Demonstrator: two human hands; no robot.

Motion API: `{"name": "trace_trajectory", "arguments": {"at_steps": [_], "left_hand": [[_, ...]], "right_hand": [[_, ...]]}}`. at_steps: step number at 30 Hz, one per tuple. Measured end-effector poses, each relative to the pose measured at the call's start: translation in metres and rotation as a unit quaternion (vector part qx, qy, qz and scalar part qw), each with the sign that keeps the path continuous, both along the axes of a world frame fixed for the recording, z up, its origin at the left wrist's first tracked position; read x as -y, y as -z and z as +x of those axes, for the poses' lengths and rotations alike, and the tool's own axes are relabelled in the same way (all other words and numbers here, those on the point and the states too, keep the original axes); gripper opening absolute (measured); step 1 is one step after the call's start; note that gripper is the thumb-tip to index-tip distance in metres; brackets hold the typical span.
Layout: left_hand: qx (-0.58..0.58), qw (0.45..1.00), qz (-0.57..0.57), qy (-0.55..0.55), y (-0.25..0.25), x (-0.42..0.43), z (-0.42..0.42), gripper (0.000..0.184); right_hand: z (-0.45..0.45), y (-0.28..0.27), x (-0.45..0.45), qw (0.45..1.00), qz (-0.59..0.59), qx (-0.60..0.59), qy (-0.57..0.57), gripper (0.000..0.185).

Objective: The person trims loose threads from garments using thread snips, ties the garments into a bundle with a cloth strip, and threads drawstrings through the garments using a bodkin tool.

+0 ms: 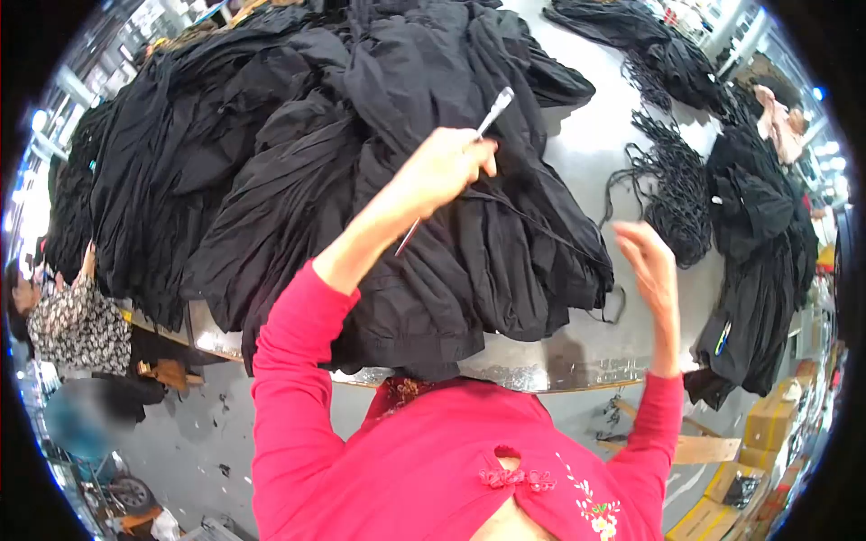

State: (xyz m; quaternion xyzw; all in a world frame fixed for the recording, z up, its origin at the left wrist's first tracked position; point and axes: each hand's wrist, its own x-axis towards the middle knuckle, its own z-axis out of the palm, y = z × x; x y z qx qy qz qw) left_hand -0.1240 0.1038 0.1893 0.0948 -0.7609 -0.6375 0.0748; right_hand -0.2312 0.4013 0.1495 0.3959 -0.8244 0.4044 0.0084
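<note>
My left hand (451,164) is closed around a thin metallic rod (495,110), which slants from upper right to lower left over a large pile of black garments (289,171). A dark cord runs from near this hand down to the right across the cloth. At the right of the pile, my right hand (643,251) is raised over the metal tabletop, with its fingers bent and slightly apart and nothing visible in it. A tangled heap of black cords (672,194) lies just beyond my right hand.
More black garments (753,261) hang over the table's right edge. A co-worker in a patterned top (77,325) is at the far left. Cardboard boxes (771,419) stand on the floor at the lower right, and a wheeled item (131,494) is at the lower left.
</note>
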Motion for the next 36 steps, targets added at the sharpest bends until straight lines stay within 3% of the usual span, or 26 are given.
{"name": "trace_trajectory", "arguments": {"at_steps": [2, 5, 7, 9, 12, 14, 16, 19, 23, 25, 26, 28, 30, 32, 33, 35, 36], "left_hand": [[0.000, 0.999, -0.012, 0.033, 0.008, -0.020, 0.000, 0.026], [-0.012, 0.997, -0.070, 0.039, 0.020, -0.038, -0.001, 0.025], [-0.033, 0.993, -0.104, 0.038, 0.030, -0.044, -0.003, 0.024], [-0.105, 0.988, -0.104, 0.042, 0.038, -0.048, -0.004, 0.022], [-0.090, 0.990, -0.093, 0.058, 0.037, -0.058, -0.001, 0.019], [-0.095, 0.986, -0.116, 0.076, 0.036, -0.062, -0.001, 0.018], [0.024, 0.991, 0.031, 0.125, 0.026, -0.071, 0.002, 0.020], [0.085, 0.964, 0.208, 0.141, 0.034, -0.073, -0.001, 0.015], [0.067, 0.967, 0.197, 0.150, 0.061, -0.083, -0.005, 0.010], [0.051, 0.968, 0.185, 0.159, 0.077, -0.082, -0.005, 0.010], [0.098, 0.962, 0.186, 0.172, 0.063, -0.081, 0.003, 0.013], [0.072, 0.951, 0.237, 0.183, 0.062, -0.083, 0.009, 0.020], [0.050, 0.972, 0.187, 0.132, 0.056, -0.080, 0.016, 0.026], [-0.022, 0.988, 0.148, 0.037, 0.060, -0.080, 0.017, 0.028], [-0.015, 0.986, 0.166, 0.003, 0.050, -0.072, 0.024, 0.028], [-0.097, 0.978, 0.180, -0.027, 0.050, -0.062, 0.033, 0.020], [-0.157, 0.980, 0.121, -0.031, 0.067, -0.056, 0.027, 0.030]], "right_hand": [[0.027, -0.021, 0.050, 0.994, -0.099, 0.030, -0.022, 0.018], [0.042, -0.019, 0.093, 0.953, -0.180, 0.239, -0.046, 0.023], [0.041, 0.001, 0.110, 0.913, -0.262, 0.292, -0.114, 0.022], [0.048, 0.004, 0.107, 0.891, -0.268, 0.351, -0.105, 0.025], [0.054, 0.009, 0.101, 0.859, -0.325, 0.389, -0.076, 0.027], [0.052, 0.009, 0.091, 0.881, -0.320, 0.342, -0.058, 0.026], [0.053, 0.009, 0.081, 0.881, -0.329, 0.336, -0.057, 0.021], [0.050, 0.010, 0.072, 0.893, -0.287, 0.329, -0.111, 0.017], [0.057, 0.004, 0.064, 0.955, -0.175, 0.230, -0.073, 0.016], [0.059, 0.007, 0.069, 0.986, -0.144, -0.039, -0.079, 0.014], [0.059, 0.007, 0.069, 0.988, -0.127, -0.052, -0.069, 0.013], [0.058, 0.004, 0.069, 0.989, -0.119, -0.063, -0.062, 0.011], [0.057, -0.002, 0.076, 0.980, -0.169, -0.077, -0.067, 0.006], [0.062, -0.011, 0.079, 0.961, -0.233, 0.149, -0.017, 0.006], [0.060, -0.010, 0.088, 0.941, -0.284, 0.185, -0.013, 0.013], [0.063, -0.016, 0.098, 0.926, -0.274, 0.259, -0.016, 0.019], [0.061, -0.014, 0.103, 0.913, -0.277, 0.299, -0.029, 0.017]]}}
